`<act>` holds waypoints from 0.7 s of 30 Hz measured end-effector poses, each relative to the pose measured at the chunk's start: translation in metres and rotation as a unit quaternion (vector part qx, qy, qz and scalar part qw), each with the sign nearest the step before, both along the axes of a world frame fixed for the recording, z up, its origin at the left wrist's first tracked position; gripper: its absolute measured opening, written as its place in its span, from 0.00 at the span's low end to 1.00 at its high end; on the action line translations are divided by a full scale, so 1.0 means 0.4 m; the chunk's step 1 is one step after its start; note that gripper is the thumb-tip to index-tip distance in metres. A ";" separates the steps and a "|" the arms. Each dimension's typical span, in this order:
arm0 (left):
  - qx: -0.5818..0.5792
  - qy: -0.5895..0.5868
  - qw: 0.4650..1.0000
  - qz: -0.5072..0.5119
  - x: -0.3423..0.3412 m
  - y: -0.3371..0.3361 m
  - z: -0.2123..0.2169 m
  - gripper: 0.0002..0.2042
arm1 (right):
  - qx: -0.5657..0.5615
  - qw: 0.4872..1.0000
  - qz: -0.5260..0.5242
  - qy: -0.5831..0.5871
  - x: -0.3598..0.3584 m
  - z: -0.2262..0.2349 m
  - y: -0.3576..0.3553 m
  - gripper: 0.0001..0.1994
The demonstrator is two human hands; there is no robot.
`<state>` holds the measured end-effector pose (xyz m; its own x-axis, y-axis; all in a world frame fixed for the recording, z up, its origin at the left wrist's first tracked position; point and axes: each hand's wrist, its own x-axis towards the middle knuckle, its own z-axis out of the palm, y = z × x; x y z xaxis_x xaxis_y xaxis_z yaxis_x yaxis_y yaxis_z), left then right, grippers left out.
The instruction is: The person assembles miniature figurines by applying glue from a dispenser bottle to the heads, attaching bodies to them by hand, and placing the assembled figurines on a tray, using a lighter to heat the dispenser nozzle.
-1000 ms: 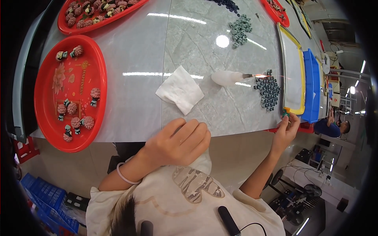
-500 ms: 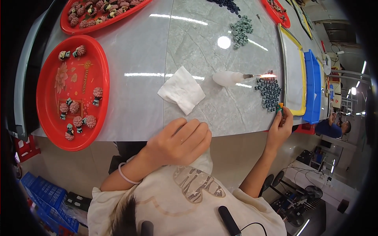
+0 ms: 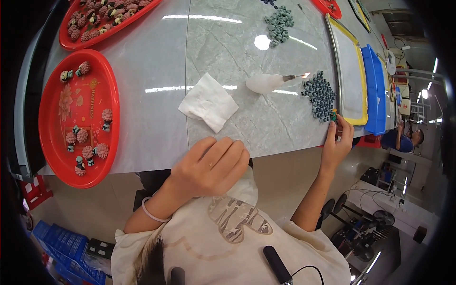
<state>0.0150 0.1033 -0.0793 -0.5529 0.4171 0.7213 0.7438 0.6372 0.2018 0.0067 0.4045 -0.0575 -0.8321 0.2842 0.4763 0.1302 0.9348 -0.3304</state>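
Note:
My left hand (image 3: 205,167) rests near the table's front edge, fingers loosely curled and together, holding nothing I can see. My right hand (image 3: 336,142) reaches out to the right edge of the grey marble table (image 3: 247,52) and pinches a small green piece (image 3: 333,114) between its fingertips. That piece sits at the near end of a pile of small dark blue-grey pieces (image 3: 320,95). A white lighter-like tool (image 3: 266,82) with a small flame at its metal tip lies just left of the pile. A folded white tissue (image 3: 208,101) lies in front of my left hand.
A red oval tray (image 3: 97,156) with several small pink and green figures sits at the left; a second red tray (image 3: 95,39) is behind it. A yellow-rimmed tray (image 3: 361,80) and blue bin (image 3: 375,90) stand at the right. Another pile of grey-green pieces (image 3: 279,23) lies far back. A person in blue (image 3: 401,140) is beyond.
My right hand has moved up from below the table's right edge to the near end of the dark pile and now pinches a small green piece. The left hand stays put.

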 end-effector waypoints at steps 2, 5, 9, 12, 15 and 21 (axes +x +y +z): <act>-0.014 0.022 1.000 0.004 -0.005 -0.001 -0.003 0.02 | 0.040 0.999 0.009 0.036 0.000 0.000 0.000 0.08; -0.010 0.023 1.000 0.001 -0.005 0.002 -0.005 0.02 | 0.027 0.999 -0.029 0.023 0.013 0.028 -0.019 0.07; -0.015 0.005 1.000 0.001 0.001 -0.002 0.003 0.05 | -0.104 0.994 0.014 0.016 0.000 0.063 -0.108 0.05; -0.013 0.009 1.000 0.002 0.001 0.000 0.001 0.05 | -0.177 0.970 0.163 0.025 -0.018 0.066 -0.200 0.09; -0.014 0.006 1.000 0.003 0.003 -0.001 0.005 0.06 | -0.223 0.951 0.215 0.029 -0.045 0.059 -0.298 0.13; -0.014 0.003 1.000 0.009 0.008 -0.003 -0.002 0.05 | -0.351 0.904 0.242 -0.025 -0.101 0.022 -0.391 0.15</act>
